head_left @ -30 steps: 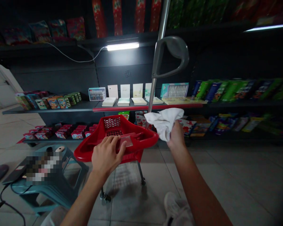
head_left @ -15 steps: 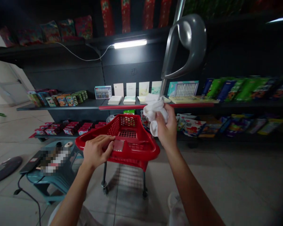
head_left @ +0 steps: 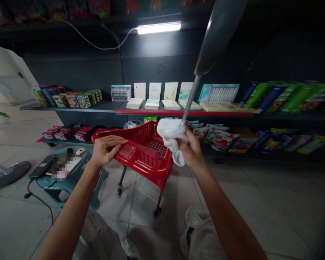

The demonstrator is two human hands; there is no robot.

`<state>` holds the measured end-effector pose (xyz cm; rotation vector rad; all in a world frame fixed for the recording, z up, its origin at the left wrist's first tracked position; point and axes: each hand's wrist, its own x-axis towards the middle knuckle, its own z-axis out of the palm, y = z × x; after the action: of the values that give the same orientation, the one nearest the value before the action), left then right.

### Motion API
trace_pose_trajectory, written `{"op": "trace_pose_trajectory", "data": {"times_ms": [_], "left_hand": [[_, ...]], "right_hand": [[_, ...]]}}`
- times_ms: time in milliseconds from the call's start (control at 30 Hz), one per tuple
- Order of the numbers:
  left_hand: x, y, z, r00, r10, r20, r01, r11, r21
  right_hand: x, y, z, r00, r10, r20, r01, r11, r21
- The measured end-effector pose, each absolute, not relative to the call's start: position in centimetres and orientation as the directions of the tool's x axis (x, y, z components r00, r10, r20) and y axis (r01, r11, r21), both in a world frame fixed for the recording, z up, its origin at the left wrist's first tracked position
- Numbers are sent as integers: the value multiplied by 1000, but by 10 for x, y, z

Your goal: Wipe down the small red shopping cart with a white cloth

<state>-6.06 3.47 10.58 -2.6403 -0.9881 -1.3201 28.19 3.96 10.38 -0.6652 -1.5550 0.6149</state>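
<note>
White cloth (head_left: 170, 133) is bunching at the pole (head_left: 191, 95), clamped in our right hand (head_left: 191, 150). Our left hand (head_left: 106, 148) is gripping the near rim of the red cart (head_left: 151, 172). Versus half a second ago, the cart is sitting more askew and the grey loop (head_left: 219, 36) is showing edge-on; we are likely bringing another side round. Cloth is hiding the pole's lower end; the frame is cutting off the loop's top.

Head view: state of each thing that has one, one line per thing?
Red cart: upright on its wheels
White cloth: bunched up
Left hand: resting on the cart's handle
Right hand: closed on the cloth
Metal pole: tilted
Tube light: lit
White cable: hanging slack
Stool: upright, loaded
</note>
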Motion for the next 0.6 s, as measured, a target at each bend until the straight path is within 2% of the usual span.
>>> {"op": "trace_pose_trajectory", "data": {"times_ms": [167, 267, 333, 467, 533, 600], "left_hand": [[-74, 52, 102, 384, 590, 710, 633, -728, 263], [-77, 55, 105, 316, 657, 685, 719, -636, 278], [-71, 46, 108, 267, 649, 713, 731, -618, 289], [-32, -4, 108, 127, 532, 837, 669, -669, 324], [-1, -38, 104, 64, 391, 918, 641, -721, 262], [30, -65, 99, 132, 258, 957, 583, -801, 136]], "right_hand": [[268, 30, 71, -218, 759, 613, 42, 635, -771], [256, 29, 60, -254, 761, 597, 55, 628, -777], [248, 30, 58, -265, 754, 601, 57, 635, -771], [233, 32, 60, -302, 729, 614, 74, 660, -747], [226, 31, 63, -331, 710, 621, 83, 678, -731], [217, 31, 64, -357, 701, 618, 96, 685, -722]]}}
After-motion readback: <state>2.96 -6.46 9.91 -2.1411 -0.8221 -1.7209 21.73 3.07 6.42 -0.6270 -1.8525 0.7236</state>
